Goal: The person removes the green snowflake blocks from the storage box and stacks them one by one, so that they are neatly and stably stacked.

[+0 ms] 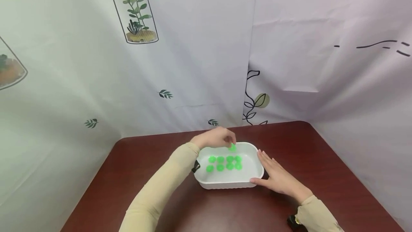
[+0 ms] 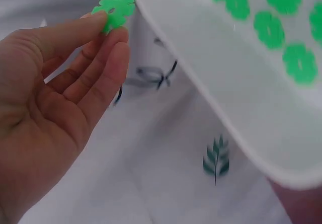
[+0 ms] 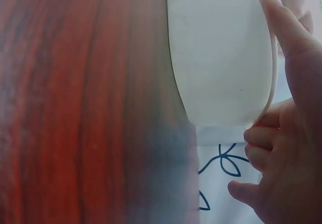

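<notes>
Between thumb and fingertips my left hand [image 1: 218, 138] pinches a green notched disc [image 2: 116, 8], a flower-shaped plastic piece, over the far rim of a white tub [image 1: 229, 185]. Several more green discs [image 1: 220, 167] lie inside the tub in two rows across its bottom. At the tub's right end, my right hand [image 1: 278, 178] rests with fingers spread and extended, thumb at the near corner and fingertips along the right rim. In the right wrist view, the thumb and fingers of that hand [image 3: 287, 113] touch the rim and side of the tub.
The tub stands on a dark red-brown wooden table [image 1: 322, 174]. Behind and beside the table hangs a pale cloth [image 1: 199, 63] printed with plants and jars. A dark wrist strap [image 1: 294, 222] sits at the right sleeve.
</notes>
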The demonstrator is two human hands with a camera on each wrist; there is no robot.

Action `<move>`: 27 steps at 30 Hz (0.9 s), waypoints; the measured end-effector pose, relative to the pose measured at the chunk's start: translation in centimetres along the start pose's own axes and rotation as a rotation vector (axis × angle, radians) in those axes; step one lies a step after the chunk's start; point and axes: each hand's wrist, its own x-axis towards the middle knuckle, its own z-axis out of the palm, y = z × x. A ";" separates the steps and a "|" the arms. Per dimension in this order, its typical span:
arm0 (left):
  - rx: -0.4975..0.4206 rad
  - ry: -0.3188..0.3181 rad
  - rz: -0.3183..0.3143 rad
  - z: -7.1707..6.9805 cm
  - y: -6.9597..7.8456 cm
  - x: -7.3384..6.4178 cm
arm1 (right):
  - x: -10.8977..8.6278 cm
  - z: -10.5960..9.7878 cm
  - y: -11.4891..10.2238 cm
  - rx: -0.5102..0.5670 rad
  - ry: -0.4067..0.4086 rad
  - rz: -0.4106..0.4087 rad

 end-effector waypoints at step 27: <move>-0.223 0.733 -0.387 -0.9 -7.3 -18.3 | -0.1 0.2 -0.4 0.022 0.008 0.011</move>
